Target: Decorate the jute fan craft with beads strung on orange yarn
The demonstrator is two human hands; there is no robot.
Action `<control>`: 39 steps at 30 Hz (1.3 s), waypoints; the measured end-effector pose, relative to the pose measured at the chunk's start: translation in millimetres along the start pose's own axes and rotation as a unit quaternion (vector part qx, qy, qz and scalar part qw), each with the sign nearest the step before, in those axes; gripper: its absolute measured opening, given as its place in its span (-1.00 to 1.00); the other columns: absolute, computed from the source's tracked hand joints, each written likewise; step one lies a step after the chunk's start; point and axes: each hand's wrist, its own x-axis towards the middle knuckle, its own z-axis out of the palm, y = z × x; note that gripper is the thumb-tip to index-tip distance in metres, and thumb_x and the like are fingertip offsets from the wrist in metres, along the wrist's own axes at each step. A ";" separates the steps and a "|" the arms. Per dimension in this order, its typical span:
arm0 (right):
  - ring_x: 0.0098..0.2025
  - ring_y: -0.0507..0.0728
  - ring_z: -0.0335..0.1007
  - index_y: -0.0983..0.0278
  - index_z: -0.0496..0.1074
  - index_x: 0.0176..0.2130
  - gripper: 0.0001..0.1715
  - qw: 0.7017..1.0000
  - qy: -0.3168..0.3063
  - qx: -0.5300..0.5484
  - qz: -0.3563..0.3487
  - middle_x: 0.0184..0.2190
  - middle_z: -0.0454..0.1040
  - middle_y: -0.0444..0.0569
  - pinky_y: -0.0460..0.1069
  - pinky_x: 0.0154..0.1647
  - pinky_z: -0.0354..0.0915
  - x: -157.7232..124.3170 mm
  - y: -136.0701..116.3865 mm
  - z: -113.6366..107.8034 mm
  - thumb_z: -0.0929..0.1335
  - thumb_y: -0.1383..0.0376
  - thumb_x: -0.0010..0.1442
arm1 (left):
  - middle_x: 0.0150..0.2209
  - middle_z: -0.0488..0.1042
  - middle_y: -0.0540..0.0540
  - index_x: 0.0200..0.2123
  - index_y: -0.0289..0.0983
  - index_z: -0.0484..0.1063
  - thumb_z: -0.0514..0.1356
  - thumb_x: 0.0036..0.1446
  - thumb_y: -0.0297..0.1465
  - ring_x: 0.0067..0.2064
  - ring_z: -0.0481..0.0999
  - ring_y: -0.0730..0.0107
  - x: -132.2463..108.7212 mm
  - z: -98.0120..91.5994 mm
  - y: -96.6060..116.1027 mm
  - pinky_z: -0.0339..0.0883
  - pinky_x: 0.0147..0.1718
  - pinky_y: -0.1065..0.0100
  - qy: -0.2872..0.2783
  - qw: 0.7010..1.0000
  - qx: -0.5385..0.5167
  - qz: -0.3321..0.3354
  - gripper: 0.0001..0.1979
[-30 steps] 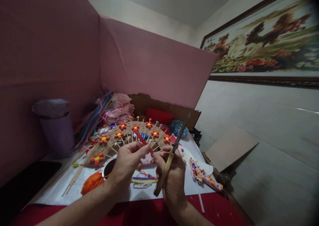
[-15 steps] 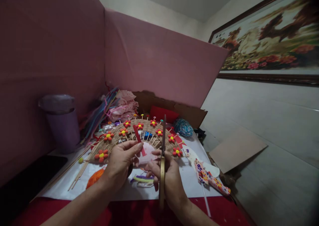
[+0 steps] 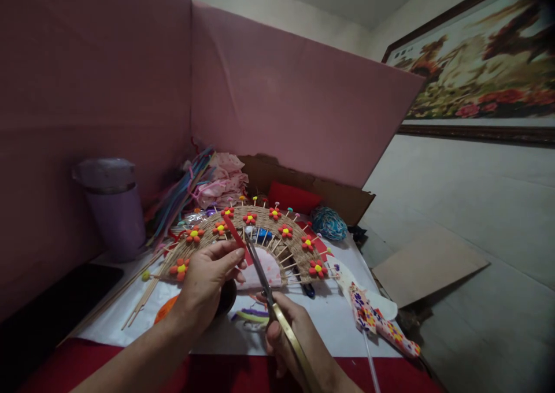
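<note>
One red strip [image 3: 233, 229] is pinched between the thumb and fingers of the left hand [image 3: 211, 278], raised in front of a woven arch [image 3: 302, 262] above a white sheet [image 3: 333, 329]. The right hand [image 3: 295, 332] grips gold-handled scissors [image 3: 267, 292], their blades pointing up and away, the tips beside the strip; whether they touch it cannot be told. Red and orange flowers [image 3: 318, 269] with yellow centres dot the arch. Orange yarn [image 3: 166, 309] shows near the left hand; a blue yarn ball [image 3: 329, 223] lies beyond the arch.
</note>
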 end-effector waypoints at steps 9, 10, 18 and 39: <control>-0.60 -0.07 0.07 0.31 0.23 -0.16 -0.15 0.997 -0.020 -0.069 -0.012 -0.54 0.24 -0.15 -0.19 -0.68 0.05 -5.2 -8.8 -1.2 0.14 -0.35 -0.02 | -0.59 0.43 0.04 -0.48 -0.33 0.39 0.41 -0.22 -0.40 -0.57 0.42 0.50 0.3 2.1 3.7 0.33 -0.67 0.53 0.036 0.999 -0.018 0.017 -0.74; -0.59 -0.06 0.07 0.31 0.23 -0.16 -0.17 0.997 -0.015 -0.072 -0.015 -0.54 0.23 -0.15 -0.19 -0.67 0.05 -5.4 -7.6 -0.7 0.15 -0.35 -0.02 | -0.58 0.43 0.04 -0.48 -0.33 0.38 0.41 -0.22 -0.40 -0.57 0.42 0.51 0.7 2.3 4.1 0.32 -0.67 0.54 0.040 0.999 -0.022 0.013 -0.74; -0.71 -0.11 0.01 0.33 0.22 -0.07 -0.11 1.000 0.004 0.002 -0.013 -0.61 0.27 -0.19 -0.21 -0.74 -0.01 1.1 7.0 4.9 0.16 -0.34 -0.01 | -0.56 0.46 -0.02 -0.48 -0.36 0.38 0.41 -0.23 -0.41 -0.55 0.43 0.49 -0.6 3.5 3.3 0.29 -0.68 0.55 0.039 0.997 -0.063 -0.015 -0.73; -0.77 -0.14 -0.04 0.37 0.22 -0.04 0.04 0.995 0.006 0.102 0.015 -0.68 0.25 -0.24 -0.24 -0.79 0.02 1.5 2.1 10.8 0.17 -0.40 -0.13 | -0.46 0.54 -0.19 -0.37 -0.44 0.48 0.38 -0.18 -0.48 -0.46 0.49 0.37 -9.1 7.8 -8.2 0.38 -0.55 0.45 -0.015 0.990 -0.099 -0.103 -0.76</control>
